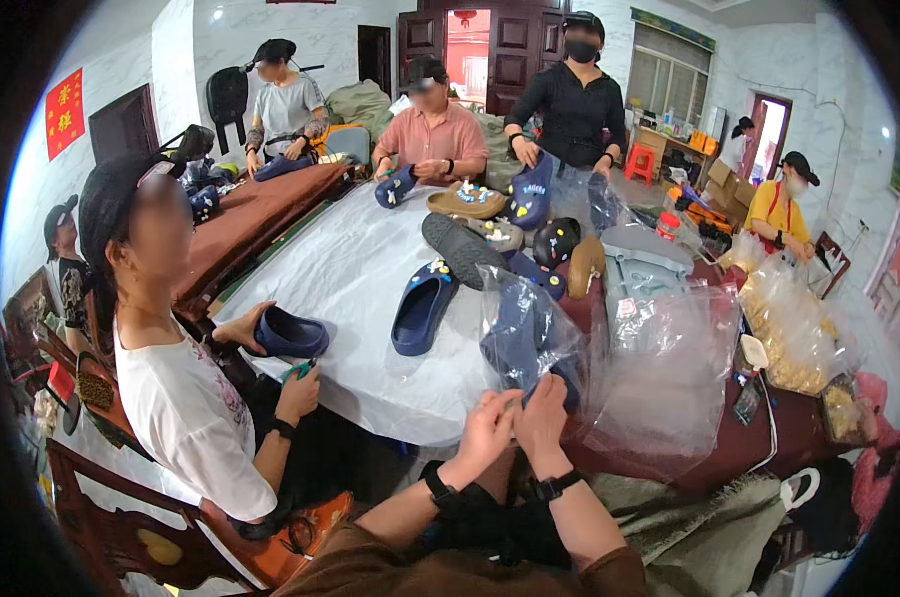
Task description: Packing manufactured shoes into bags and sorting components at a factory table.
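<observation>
My left hand (485, 430) and my right hand (541, 410) are pressed together at the near edge of the table, both pinching the open end of a clear plastic bag (525, 333). Inside the bag sits a dark blue clog shoe (514, 343), standing above my fingers. Each of my wrists carries a black band. A second dark blue clog (422, 306) lies loose on the white table cover (350, 289), a little to the left of the bag.
A heap of empty clear bags (669, 373) lies right of my hands. Several clogs (490, 224) crowd the table's middle. A person in white on my left holds a blue clog (291, 333); other people work at the far side. Bags of small yellow pieces (793, 333) lie right.
</observation>
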Demonstrator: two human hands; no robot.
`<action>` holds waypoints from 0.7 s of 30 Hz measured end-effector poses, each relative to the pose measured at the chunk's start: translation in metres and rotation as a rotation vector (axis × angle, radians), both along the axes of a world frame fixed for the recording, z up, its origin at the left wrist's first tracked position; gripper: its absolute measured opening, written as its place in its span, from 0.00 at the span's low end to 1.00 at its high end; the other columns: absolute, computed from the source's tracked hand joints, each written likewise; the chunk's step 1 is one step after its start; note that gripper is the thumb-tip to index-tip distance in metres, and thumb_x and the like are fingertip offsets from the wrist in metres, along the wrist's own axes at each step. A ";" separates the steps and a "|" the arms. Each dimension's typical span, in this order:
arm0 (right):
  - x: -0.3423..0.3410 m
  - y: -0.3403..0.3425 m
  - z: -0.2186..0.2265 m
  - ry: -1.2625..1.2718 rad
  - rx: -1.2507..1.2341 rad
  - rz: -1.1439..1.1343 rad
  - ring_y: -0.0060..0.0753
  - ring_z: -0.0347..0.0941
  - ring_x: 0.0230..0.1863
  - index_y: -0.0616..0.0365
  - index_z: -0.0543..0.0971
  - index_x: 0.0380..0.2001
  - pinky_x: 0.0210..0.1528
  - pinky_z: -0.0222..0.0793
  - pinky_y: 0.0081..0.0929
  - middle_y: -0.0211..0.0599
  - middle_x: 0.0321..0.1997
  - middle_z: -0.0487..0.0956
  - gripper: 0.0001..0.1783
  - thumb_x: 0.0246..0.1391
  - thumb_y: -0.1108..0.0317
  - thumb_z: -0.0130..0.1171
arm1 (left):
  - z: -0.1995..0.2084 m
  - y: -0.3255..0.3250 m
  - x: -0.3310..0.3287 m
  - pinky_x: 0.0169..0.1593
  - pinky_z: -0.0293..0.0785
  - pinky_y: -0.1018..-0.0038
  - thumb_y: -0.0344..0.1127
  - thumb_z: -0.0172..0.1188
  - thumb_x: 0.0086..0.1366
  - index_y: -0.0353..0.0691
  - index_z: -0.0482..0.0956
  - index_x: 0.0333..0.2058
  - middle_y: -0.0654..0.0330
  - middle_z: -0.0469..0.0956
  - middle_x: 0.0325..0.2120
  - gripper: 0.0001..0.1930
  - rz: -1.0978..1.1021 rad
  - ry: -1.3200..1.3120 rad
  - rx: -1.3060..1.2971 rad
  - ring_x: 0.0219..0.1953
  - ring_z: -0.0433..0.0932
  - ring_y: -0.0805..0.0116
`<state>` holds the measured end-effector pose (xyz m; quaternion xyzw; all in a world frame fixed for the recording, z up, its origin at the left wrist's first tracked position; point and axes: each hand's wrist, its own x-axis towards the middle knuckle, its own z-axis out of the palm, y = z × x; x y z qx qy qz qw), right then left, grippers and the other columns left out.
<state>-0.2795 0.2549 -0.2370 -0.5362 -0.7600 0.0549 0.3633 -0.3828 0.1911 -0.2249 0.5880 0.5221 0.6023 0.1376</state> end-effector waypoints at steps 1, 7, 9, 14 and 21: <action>0.003 0.002 -0.004 -0.026 0.063 0.076 0.58 0.64 0.58 0.67 0.60 0.60 0.50 0.70 0.49 0.55 0.57 0.65 0.38 0.49 0.63 0.64 | -0.004 -0.001 -0.003 0.31 0.67 0.70 0.23 0.60 0.61 0.38 0.82 0.45 0.57 0.69 0.24 0.13 0.028 -0.020 0.001 0.25 0.70 0.64; 0.023 -0.008 0.024 0.177 0.343 0.136 0.58 0.68 0.51 0.58 0.77 0.45 0.55 0.64 0.48 0.49 0.47 0.72 0.20 0.47 0.65 0.66 | -0.022 -0.004 -0.045 0.55 0.67 0.56 0.37 0.68 0.58 0.39 0.74 0.56 0.47 0.72 0.45 0.27 0.211 0.195 -0.068 0.50 0.71 0.47; 0.033 0.003 0.034 0.179 0.298 0.050 0.56 0.68 0.53 0.58 0.76 0.48 0.56 0.63 0.48 0.49 0.49 0.72 0.22 0.48 0.67 0.65 | -0.009 -0.006 -0.042 0.62 0.64 0.53 0.48 0.75 0.50 0.41 0.59 0.66 0.38 0.59 0.62 0.49 0.205 0.265 -0.129 0.63 0.58 0.38; 0.080 0.054 0.007 0.135 0.028 0.143 0.47 0.73 0.50 0.57 0.82 0.43 0.54 0.68 0.37 0.42 0.44 0.77 0.12 0.53 0.71 0.62 | -0.020 0.024 -0.003 0.70 0.51 0.47 0.52 0.77 0.47 0.47 0.43 0.72 0.24 0.39 0.67 0.62 -0.006 0.216 -0.196 0.69 0.44 0.24; 0.123 0.068 -0.046 0.249 -0.012 0.058 0.41 0.72 0.44 0.62 0.75 0.33 0.44 0.67 0.33 0.43 0.43 0.74 0.03 0.56 0.74 0.57 | -0.048 0.032 -0.012 0.67 0.58 0.51 0.44 0.72 0.56 0.51 0.46 0.72 0.31 0.40 0.69 0.52 0.030 0.143 -0.257 0.68 0.50 0.28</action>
